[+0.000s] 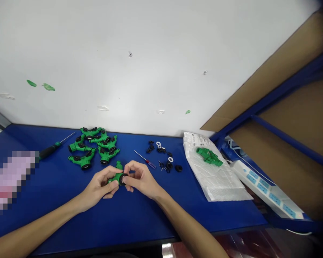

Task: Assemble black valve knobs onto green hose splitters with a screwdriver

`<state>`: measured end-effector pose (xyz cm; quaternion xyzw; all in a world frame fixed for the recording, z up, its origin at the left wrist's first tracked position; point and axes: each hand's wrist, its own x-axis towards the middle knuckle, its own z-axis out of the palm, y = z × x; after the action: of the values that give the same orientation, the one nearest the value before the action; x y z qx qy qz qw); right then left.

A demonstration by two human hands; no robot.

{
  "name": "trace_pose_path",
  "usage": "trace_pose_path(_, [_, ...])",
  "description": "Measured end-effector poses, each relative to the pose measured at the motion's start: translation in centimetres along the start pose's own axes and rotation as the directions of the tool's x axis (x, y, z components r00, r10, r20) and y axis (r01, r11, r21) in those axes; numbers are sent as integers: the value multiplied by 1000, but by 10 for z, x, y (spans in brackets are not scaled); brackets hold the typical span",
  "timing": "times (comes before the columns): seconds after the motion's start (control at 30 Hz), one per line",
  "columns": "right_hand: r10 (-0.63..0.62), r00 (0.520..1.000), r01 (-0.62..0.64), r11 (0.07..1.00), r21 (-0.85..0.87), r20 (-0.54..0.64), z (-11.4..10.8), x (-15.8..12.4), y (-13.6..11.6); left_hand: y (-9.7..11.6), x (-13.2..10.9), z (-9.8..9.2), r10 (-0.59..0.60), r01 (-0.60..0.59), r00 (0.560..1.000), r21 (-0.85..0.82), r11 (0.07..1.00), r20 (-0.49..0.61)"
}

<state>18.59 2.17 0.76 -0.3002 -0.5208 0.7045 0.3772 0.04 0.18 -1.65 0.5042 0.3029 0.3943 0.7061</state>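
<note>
Seen from above, two bare hands meet over a blue table [107,229], near its front edge, around one green Y-shaped connector [115,177]. The connector lies between the two hands. The left hand [102,184] is clamped on its body, fingers along the far side and thumb on the near side, so that a green branch juts out beyond the fingertips. The connector's wide end, with a black collar [121,179], points toward the right hand [138,176]. That hand's thumb and fingers close on the collar, the thumb lying across its open face; whether they hold a small part inside it, I cannot tell.

Beyond the left hand sits a cluster of similar green connectors [109,156] with black knobs and collars. A small screwdriver [151,164] lies just beyond the right hand, with loose black rings and white washers [170,159] near it. Farther right, green fittings [210,157] rest on a white plastic bag [204,179]. A larger screwdriver [50,150] lies at far left.
</note>
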Motion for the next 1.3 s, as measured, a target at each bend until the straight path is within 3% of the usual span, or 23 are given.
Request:
trace_pose_path(0.1, [-35,999,37,996,-87,24,-14,-1,-16,6,0,2,-8,8,1000,-35,999,-9])
trace_pose_path(0.17, [-109,990,78,951,-298,-89,-34,-4,-30,8,-1,1,-19,18,1000,-56,998,-18])
trace_pose_path(0.2, [-161,973,70,886,-459,-164,-48,-6,-38,8,-2,0,-23,22,1000,-65,998,-17])
trace_pose_path(0.27, [-278,921,-22,664,-748,-273,-82,-13,-52,7,-2,-1,-30,29,999,-68,997,-15])
trace_pose_path(0.37, [-336,877,-238,317,-918,-344,-133,-25,-64,4,-2,-3,-26,25,999,-34,999,-33])
trace_pose_path(0.47, [-347,848,-339,226,-913,-400,-168,-33,-60,1,0,-3,-24,24,997,9,1000,-73])
trace_pose_path(0.67, [-273,879,-361,157,-919,-392,-181,-32,-34,3,-2,-2,-4,13,995,91,996,-104])
trace_pose_path(0.93, [-256,896,-339,133,-931,-363,-182,-30,-32,3,-3,1,4,14,995,173,985,-102])
trace_pose_path(1.1, [-271,890,-342,138,-930,-367,-182,-31,-32,2,-2,-2,-4,15,996,117,993,-92])
trace_pose_path(1.3, [-295,871,-366,145,-919,-393,-185,-30,-31,3,-2,-2,-76,76,997,2,997,-4])
